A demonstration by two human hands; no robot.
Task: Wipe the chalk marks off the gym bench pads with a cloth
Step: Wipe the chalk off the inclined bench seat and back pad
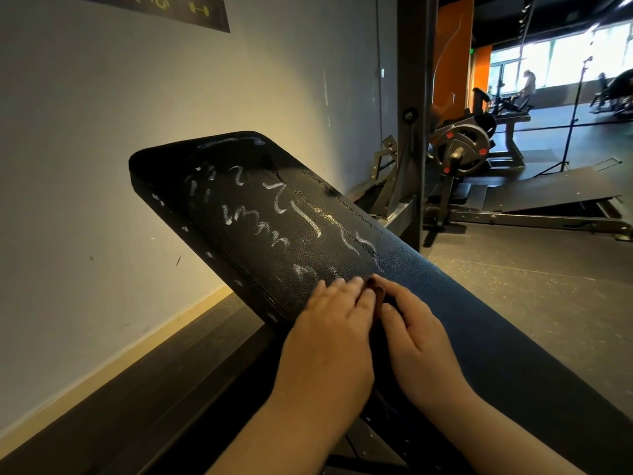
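1. A black bench pad (pixel 479 323) runs slantwise from the lower right of the frame up to its centre left, its far end raised toward the wall (pixel 102 132).
2. White chalk marks (pixel 274 204), scribbles and short strokes, cover the upper half of the pad, from near its top edge down to just above the fingertips.
3. The part of the pad right of and below the hands shows no chalk.
4. The left hand (pixel 334 317) lies flat on the pad at lower centre, fingers straight and close together, their tips touching the lowest chalk marks.
5. The right hand (pixel 416 332) sits just beside it on the right, its fingers bent, thumb and forefinger closed on a small brown cloth (pixel 376 292).
6. Only a bunched bit of the cloth shows, in the narrow gap between the two hands and against the pad; the rest is hidden by the fingers.
7. A dark metal post (pixel 412 80) stands upright behind the pad, at the upper centre right.
8. Further back on the right, a weight plate (pixel 462 145) hangs on a machine.
9. The speckled dark floor (pixel 531 279) spreads across the right side, and bright windows (pixel 565 60) fill the upper right corner.
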